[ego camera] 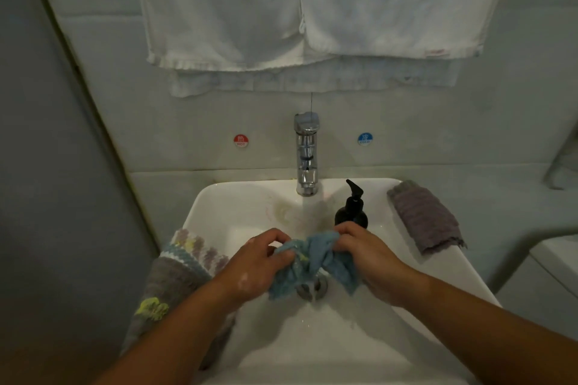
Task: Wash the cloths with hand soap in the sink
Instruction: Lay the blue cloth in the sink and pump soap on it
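Over the drain of the white sink I hold a wet blue cloth bunched between both hands. My left hand grips its left part with curled fingers, and my right hand pinches its right part. A black hand soap pump bottle stands on the sink's back ledge just behind my right hand. A folded purple cloth lies on the sink's right rim. A grey cloth with a pastel knitted edge hangs over the left rim.
A chrome faucet stands at the back centre, with a thin stream of water below it. Red hot and blue cold stickers sit on the wall either side. White towels hang above. A grey wall closes in on the left.
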`<state>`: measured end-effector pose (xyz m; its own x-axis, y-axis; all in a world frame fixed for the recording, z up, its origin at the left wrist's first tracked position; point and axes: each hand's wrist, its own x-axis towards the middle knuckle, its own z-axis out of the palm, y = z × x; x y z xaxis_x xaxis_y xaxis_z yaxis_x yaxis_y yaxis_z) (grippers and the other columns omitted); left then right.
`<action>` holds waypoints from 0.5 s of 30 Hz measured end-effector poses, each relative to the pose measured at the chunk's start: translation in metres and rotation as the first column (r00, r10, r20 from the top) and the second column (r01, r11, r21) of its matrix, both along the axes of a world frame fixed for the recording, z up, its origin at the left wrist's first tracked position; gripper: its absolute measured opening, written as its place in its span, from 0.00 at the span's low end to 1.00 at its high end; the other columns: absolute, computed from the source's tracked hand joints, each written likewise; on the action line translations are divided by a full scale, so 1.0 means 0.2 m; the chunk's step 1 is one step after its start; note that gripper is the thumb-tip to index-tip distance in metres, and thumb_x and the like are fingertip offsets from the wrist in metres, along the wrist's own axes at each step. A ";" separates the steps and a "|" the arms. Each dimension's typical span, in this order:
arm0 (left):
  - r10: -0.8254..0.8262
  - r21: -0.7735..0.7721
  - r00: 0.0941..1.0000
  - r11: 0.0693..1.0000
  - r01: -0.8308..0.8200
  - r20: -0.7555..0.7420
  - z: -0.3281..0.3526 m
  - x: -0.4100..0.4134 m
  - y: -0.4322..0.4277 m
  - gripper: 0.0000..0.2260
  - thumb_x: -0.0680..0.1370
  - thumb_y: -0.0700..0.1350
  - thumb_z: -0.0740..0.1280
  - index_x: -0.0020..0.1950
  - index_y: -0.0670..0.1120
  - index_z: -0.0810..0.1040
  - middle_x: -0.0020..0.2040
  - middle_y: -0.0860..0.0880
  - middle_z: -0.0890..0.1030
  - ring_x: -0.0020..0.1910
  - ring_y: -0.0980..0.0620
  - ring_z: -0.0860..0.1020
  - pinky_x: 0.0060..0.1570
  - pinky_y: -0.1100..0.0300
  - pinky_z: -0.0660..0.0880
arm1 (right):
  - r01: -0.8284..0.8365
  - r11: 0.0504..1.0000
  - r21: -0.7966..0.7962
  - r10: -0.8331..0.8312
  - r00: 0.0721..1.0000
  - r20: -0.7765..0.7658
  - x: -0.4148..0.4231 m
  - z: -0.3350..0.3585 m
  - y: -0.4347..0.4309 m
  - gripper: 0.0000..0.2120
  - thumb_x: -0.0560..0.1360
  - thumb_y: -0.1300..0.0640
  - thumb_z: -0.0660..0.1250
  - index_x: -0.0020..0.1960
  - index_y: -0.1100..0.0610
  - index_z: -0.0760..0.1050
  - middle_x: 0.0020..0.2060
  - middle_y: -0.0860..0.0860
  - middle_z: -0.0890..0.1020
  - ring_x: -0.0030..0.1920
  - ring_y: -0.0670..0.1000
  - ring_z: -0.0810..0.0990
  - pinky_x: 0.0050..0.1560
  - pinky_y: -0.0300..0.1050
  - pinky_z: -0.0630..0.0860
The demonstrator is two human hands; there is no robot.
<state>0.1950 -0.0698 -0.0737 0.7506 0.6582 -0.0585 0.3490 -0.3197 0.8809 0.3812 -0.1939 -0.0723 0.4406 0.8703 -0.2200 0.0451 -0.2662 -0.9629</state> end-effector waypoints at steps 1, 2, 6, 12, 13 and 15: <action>0.022 -0.003 0.998 1.000 -0.022 0.054 0.02 0.01 -0.02 0.02 0.83 0.50 0.65 0.54 0.54 0.77 0.48 0.49 0.85 0.47 0.53 0.84 0.43 0.60 0.82 | 0.041 0.998 0.048 -0.038 0.997 -0.066 -0.03 0.02 0.02 0.08 0.77 0.57 0.65 0.54 0.56 0.79 0.49 0.57 0.82 0.51 0.54 0.81 0.47 0.49 0.77; 0.046 0.000 0.994 0.999 -0.046 0.103 0.04 0.02 -0.03 0.03 0.84 0.50 0.64 0.55 0.54 0.76 0.49 0.49 0.84 0.48 0.52 0.84 0.42 0.62 0.81 | 0.074 0.993 0.090 -0.063 0.991 -0.114 -0.06 0.04 0.04 0.07 0.77 0.56 0.67 0.54 0.55 0.80 0.48 0.56 0.83 0.49 0.53 0.82 0.45 0.48 0.77; 0.147 0.021 0.961 0.987 -0.157 0.235 0.10 0.07 -0.13 0.05 0.85 0.52 0.59 0.57 0.56 0.74 0.52 0.51 0.81 0.50 0.53 0.82 0.43 0.60 0.83 | 0.212 0.958 0.195 -0.208 0.977 -0.040 -0.19 0.11 0.12 0.11 0.81 0.46 0.64 0.56 0.52 0.78 0.48 0.53 0.83 0.49 0.52 0.83 0.38 0.42 0.78; 0.317 0.118 0.892 0.921 -0.370 0.324 0.09 0.17 -0.22 0.09 0.86 0.55 0.52 0.57 0.54 0.70 0.47 0.52 0.80 0.45 0.56 0.81 0.39 0.69 0.76 | 0.217 0.907 0.360 -0.307 0.927 0.217 -0.37 0.10 0.12 0.09 0.81 0.44 0.61 0.49 0.48 0.74 0.43 0.48 0.81 0.44 0.46 0.82 0.47 0.44 0.83; 0.323 0.067 0.891 0.930 -0.361 0.318 0.08 0.18 -0.23 0.10 0.86 0.55 0.52 0.57 0.53 0.70 0.47 0.50 0.81 0.45 0.55 0.81 0.39 0.69 0.77 | 0.199 0.903 0.382 -0.316 0.909 0.273 -0.36 0.11 0.12 0.09 0.82 0.45 0.62 0.49 0.49 0.74 0.41 0.48 0.81 0.43 0.45 0.82 0.45 0.39 0.81; 0.282 -0.022 0.910 0.957 -0.290 0.305 0.05 0.19 -0.29 0.11 0.85 0.56 0.51 0.58 0.55 0.70 0.49 0.49 0.82 0.46 0.53 0.82 0.44 0.60 0.81 | 0.230 0.907 0.353 -0.352 0.873 0.337 -0.28 0.11 0.14 0.10 0.83 0.47 0.61 0.49 0.52 0.74 0.41 0.48 0.81 0.41 0.43 0.81 0.41 0.33 0.77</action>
